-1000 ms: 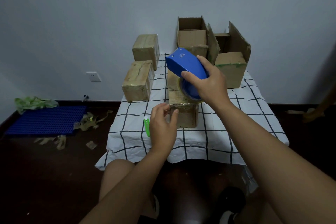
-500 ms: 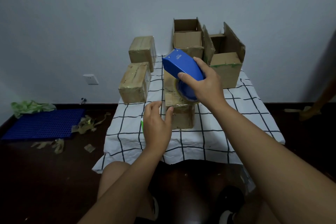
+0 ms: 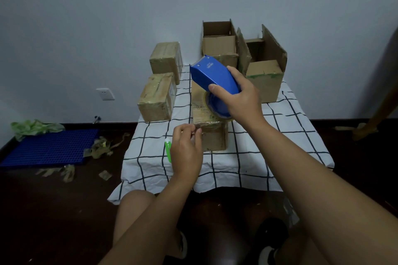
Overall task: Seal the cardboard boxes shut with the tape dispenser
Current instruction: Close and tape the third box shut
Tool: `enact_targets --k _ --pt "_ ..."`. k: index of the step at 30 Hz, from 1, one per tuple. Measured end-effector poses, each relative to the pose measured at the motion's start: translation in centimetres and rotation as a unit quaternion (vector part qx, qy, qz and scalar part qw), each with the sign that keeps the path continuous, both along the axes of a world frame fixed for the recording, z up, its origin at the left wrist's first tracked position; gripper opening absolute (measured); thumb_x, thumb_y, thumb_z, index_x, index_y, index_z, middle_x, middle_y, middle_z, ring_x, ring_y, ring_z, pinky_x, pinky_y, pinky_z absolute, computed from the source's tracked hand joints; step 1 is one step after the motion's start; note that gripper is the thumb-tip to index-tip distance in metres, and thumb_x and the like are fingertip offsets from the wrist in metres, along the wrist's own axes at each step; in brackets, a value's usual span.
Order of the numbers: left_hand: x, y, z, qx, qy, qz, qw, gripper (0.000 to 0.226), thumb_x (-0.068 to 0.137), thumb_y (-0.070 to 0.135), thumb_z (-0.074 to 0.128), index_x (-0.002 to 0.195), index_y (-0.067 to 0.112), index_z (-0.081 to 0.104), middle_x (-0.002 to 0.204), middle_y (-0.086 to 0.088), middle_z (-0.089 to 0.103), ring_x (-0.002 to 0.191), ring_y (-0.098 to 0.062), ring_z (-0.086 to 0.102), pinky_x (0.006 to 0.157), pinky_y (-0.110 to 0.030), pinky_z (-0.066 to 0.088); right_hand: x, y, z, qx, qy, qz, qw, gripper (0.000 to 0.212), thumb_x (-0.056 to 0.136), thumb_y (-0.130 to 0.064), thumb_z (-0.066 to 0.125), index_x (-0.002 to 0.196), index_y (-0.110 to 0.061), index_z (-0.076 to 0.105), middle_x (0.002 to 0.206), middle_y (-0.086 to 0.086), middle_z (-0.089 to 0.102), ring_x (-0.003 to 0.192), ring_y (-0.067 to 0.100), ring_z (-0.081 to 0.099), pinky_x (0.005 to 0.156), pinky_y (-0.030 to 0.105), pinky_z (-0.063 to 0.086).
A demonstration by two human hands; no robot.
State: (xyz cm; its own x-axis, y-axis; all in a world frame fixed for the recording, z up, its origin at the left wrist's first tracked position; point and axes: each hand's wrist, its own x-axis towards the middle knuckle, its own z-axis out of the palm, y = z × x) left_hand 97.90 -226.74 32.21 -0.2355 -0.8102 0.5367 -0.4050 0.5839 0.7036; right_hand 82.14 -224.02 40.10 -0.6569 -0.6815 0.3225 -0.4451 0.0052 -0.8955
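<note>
My right hand [image 3: 239, 97] grips the blue tape dispenser [image 3: 213, 75], tilted nose-up over the middle cardboard box [image 3: 215, 141], with the tape roll [image 3: 217, 112] resting on the box's top. At the box's front top edge, my left hand [image 3: 187, 153] has fingers and thumb pinched together on the tape end. Two taped boxes stand on the left, one nearer [image 3: 157, 97] and one behind it [image 3: 165, 60]. Two open boxes stand at the back, a tall one [image 3: 219, 46] and a wider one [image 3: 265, 79] on the right.
A checked cloth covers the small table [image 3: 269, 140]. A green utility knife [image 3: 168, 150] lies by my left hand. On the dark floor to the left are a blue mat [image 3: 49, 148], tape scraps [image 3: 101, 146] and a green bag [image 3: 32, 127]. My knees sit below the table's edge.
My left hand's fingers have closed together at the box's front edge. The dispenser stays over the box, shifted slightly.
</note>
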Motion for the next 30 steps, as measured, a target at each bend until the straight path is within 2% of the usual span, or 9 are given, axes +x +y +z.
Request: enact_targets --k 3,4,6,9,13,16,21,26,30 --pt "0.5 0.1 -0.2 -0.078 -0.123 -0.003 0.989 0.019 0.086 0.004 0.067 0.105 0.001 0.066 0.114 -0.014 0.059 0.066 -0.023 0.060 0.052 -0.028 0.044 0.0 -0.1 -0.1 0.003 0.000 0.000 1.000 0.078 0.076 -0.064 0.071 0.146 -0.036 0.047 0.127 -0.003 0.055 0.111 0.016 0.056 0.097 0.045 0.052" --pt "0.8 -0.1 -0.2 -0.098 -0.167 0.000 0.981 0.023 0.084 0.004 0.067 0.107 0.002 0.066 0.116 -0.016 0.058 0.064 -0.027 0.059 0.049 -0.031 0.044 0.0 -0.1 -0.1 0.004 -0.001 0.002 1.000 0.078 0.077 -0.064 0.070 0.146 -0.036 0.047 0.127 -0.003 0.055 0.112 0.016 0.056 0.098 0.046 0.052" --pt "1.5 -0.7 0.2 -0.119 -0.211 0.016 0.970 0.027 0.082 0.007 0.066 0.109 0.005 0.066 0.119 -0.017 0.058 0.076 -0.033 0.062 0.055 -0.039 0.051 0.0 -0.1 -0.1 0.005 0.000 0.010 1.000 0.078 0.078 -0.064 0.070 0.146 -0.036 0.046 0.128 -0.003 0.054 0.113 0.017 0.056 0.098 0.046 0.052" --pt "1.4 -1.3 1.3 -0.146 -0.191 0.033 0.970 0.019 0.081 0.011 0.066 0.098 0.003 0.066 0.115 -0.016 0.059 0.094 -0.032 0.060 0.067 -0.042 0.053 0.2 -0.1 0.0 -0.001 -0.006 0.007 1.000 0.079 0.077 -0.064 0.071 0.146 -0.036 0.047 0.128 -0.004 0.055 0.113 0.016 0.057 0.098 0.045 0.052" --pt "-0.8 -0.7 2.4 -0.172 -0.192 -0.009 0.966 0.025 0.083 0.021 0.066 0.097 0.002 0.059 0.108 -0.015 0.061 0.095 -0.031 0.059 0.075 -0.041 0.051 0.2 0.2 0.3 -0.025 -0.048 0.011 0.998 0.077 0.074 -0.062 0.074 0.142 -0.034 0.052 0.125 -0.012 0.057 0.112 0.009 0.058 0.094 0.036 0.053" --pt "-1.6 -0.7 2.0 -0.213 -0.228 -0.006 0.950 0.030 0.084 0.035 0.071 0.093 0.007 0.065 0.091 -0.010 0.062 0.086 -0.029 0.059 0.068 -0.037 0.046 -0.6 0.9 0.5 -0.063 -0.105 -0.015 0.992 0.077 0.074 -0.059 0.075 0.142 -0.031 0.054 0.129 -0.012 0.060 0.112 0.005 0.059 0.090 0.027 0.051" --pt "-2.2 -1.3 2.4 -0.251 -0.251 0.025 0.935 0.032 0.082 0.044 0.071 0.080 0.013 0.065 0.082 -0.007 0.059 0.080 -0.027 0.058 0.075 -0.038 0.044 -2.4 3.1 0.9 -0.103 -0.127 -0.064 0.984 0.074 0.072 -0.060 0.074 0.137 -0.029 0.058 0.126 -0.008 0.063 0.112 0.010 0.062 0.095 0.036 0.055" --pt "-3.5 -1.3 1.9 -0.233 -0.283 0.004 0.931 0.045 0.087 0.058 0.057 0.095 0.014 0.062 0.091 -0.006 0.057 0.084 -0.026 0.054 0.073 -0.037 0.042 -3.2 4.8 0.7 -0.100 -0.117 -0.071 0.986 0.069 0.073 -0.061 0.073 0.134 -0.031 0.060 0.125 -0.002 0.063 0.111 0.017 0.062 0.095 0.043 0.055" --pt "-4.3 -0.9 1.5 -0.229 -0.259 0.030 0.938 0.028 0.084 0.046 0.069 0.090 0.019 0.068 0.086 -0.007 0.058 0.081 -0.029 0.054 0.074 -0.039 0.041 -3.7 5.4 0.1 -0.105 -0.121 -0.081 0.984 0.067 0.073 -0.060 0.073 0.134 -0.035 0.060 0.122 -0.007 0.063 0.109 0.013 0.062 0.093 0.038 0.057"
